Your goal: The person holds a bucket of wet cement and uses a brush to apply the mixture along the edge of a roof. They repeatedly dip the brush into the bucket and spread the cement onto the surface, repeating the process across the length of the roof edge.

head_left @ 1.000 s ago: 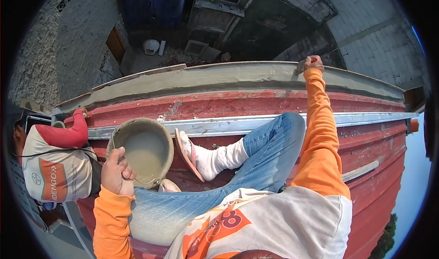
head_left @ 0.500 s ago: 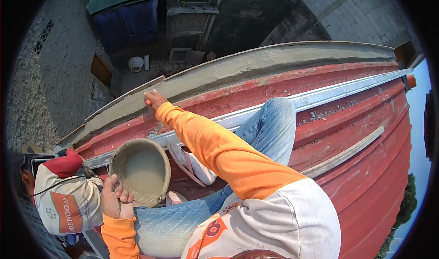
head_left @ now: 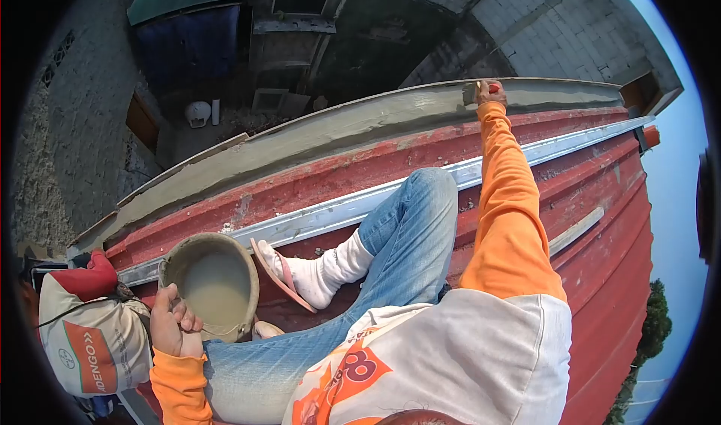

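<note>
My right hand (head_left: 493, 94) is stretched far out to the right, closed on the red handle of a trowel (head_left: 470, 94). The trowel's grey blade lies against the wet cement band (head_left: 360, 116) along the top of the wall; part of the tool is hidden by my fingers. Close to my body, my left hand (head_left: 175, 321) has its fingers curled over the near rim of a round bucket (head_left: 249, 275). Greyish, watery liquid (head_left: 216, 286) fills part of this bucket, which rests on the red roof beside my foot.
Red corrugated roofing (head_left: 593, 275) slopes off to the right, with a long metal strip (head_left: 323, 218) and a wooden batten (head_left: 574, 231) on it. Beyond the wall's edge is a drop to a yard (head_left: 191, 143). Another person (head_left: 90, 335) is close on my left.
My right hand has swept from the left part of the cement band far to the right along it. The view has shifted slightly rightward. My left hand stays at the bucket.
</note>
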`<state>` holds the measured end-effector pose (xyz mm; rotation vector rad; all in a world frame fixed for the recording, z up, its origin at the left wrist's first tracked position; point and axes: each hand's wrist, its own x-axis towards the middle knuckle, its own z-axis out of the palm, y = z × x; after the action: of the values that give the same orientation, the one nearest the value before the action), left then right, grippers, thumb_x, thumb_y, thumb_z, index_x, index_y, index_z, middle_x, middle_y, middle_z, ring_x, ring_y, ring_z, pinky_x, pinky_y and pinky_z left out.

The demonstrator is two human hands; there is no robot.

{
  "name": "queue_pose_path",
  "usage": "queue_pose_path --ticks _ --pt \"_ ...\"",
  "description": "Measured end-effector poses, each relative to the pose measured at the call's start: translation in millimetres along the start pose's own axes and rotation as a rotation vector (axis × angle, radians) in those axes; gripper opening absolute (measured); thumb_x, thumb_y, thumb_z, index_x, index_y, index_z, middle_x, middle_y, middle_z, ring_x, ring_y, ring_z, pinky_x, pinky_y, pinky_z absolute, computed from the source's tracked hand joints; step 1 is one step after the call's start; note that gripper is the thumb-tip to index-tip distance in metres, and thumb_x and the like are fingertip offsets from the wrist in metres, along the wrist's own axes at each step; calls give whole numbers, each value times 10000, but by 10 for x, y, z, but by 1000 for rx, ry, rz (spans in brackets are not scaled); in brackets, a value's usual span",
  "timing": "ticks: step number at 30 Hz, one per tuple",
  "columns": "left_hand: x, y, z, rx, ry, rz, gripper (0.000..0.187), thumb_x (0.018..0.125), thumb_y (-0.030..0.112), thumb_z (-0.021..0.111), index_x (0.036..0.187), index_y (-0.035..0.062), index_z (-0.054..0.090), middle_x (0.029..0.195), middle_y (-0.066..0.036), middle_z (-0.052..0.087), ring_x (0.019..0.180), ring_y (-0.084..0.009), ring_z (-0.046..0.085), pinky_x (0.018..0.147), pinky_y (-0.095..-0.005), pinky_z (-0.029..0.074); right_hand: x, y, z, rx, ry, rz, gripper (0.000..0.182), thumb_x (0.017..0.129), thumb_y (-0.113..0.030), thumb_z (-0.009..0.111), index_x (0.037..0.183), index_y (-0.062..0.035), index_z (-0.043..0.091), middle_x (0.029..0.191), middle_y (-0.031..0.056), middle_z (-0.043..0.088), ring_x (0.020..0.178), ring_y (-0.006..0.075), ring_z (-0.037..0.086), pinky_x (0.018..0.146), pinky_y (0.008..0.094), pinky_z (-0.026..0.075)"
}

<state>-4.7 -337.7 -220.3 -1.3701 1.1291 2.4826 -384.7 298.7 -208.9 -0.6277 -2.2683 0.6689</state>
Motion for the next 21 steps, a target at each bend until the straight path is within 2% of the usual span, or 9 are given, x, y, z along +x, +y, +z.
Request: queue_pose_path --ticks 2,3,7,11,13,15,16,19,21 --pt "1 4 10 9 0 5 192 834 249 521 675 162 457 434 75 339 324 -66 333 338 -228 267 -200 -103 -77 -291 17 -430 184 786 -258 597 873 -102 554 862 145 564 831 338 557 727 403 454" --pt "2 6 14 -7 -7 0 196 834 252 520 673 162 455 433 75 335 325 -66 331 338 -230 265 -331 -97 62 -310 -30 -579 138 800 -220 557 865 -99 547 875 150 524 845 344 538 732 417 451" --pt "24 9 -34 -7 -43 23 207 835 257 517 663 163 450 435 76 320 329 -69 321 343 -235 262 -1776 -805 591 -454 -418 -715 121 776 -116 557 885 -76 523 914 165 540 874 350 553 735 423 466" --pt "39 24 21 -36 -6 31 209 836 256 513 662 162 446 437 75 312 333 -71 316 349 -238 261 -3512 -1504 909 -183 -784 -1067 124 788 -107 527 893 -46 499 900 175 547 878 329 556 754 396 466" --pt "52 32 18 8 44 30 204 837 258 512 671 160 447 438 75 312 333 -69 316 354 -236 262 -3934 -1717 1038 -53 -939 -1002 138 786 -135 540 887 -50 500 899 192 539 868 343 548 754 394 455" --pt "64 33 -24 10 35 21 201 839 261 510 676 159 450 439 76 315 332 -68 317 354 -238 261 -4121 -1825 1136 397 -975 -690 151 774 -168 564 857 -57 505 868 194 540 846 349 539 748 386 441" --pt "70 23 -31 13 2 6 198 841 263 508 682 159 453 439 76 318 332 -68 317 354 -239 260 -4031 -1800 1140 461 -814 -616 144 798 -198 563 804 -56 535 781 173 561 772 340 542 697 382 439" --pt "18 28 4 -9 4 -4 193 847 261 499 689 159 458 440 77 329 330 -66 320 355 -230 258 -3194 -1120 1442 519 -804 -159 176 807 -204 608 831 -38 555 709 85 595 563 131 594 510 246 503" --pt "18 20 -20 -5 -36 1 188 849 260 496 694 160 461 439 76 328 331 -64 322 357 -221 260 -2289 -525 1255 448 -638 -54 172 803 -172 609 841 -13 556 720 98 595 557 162 610 505 265 530"
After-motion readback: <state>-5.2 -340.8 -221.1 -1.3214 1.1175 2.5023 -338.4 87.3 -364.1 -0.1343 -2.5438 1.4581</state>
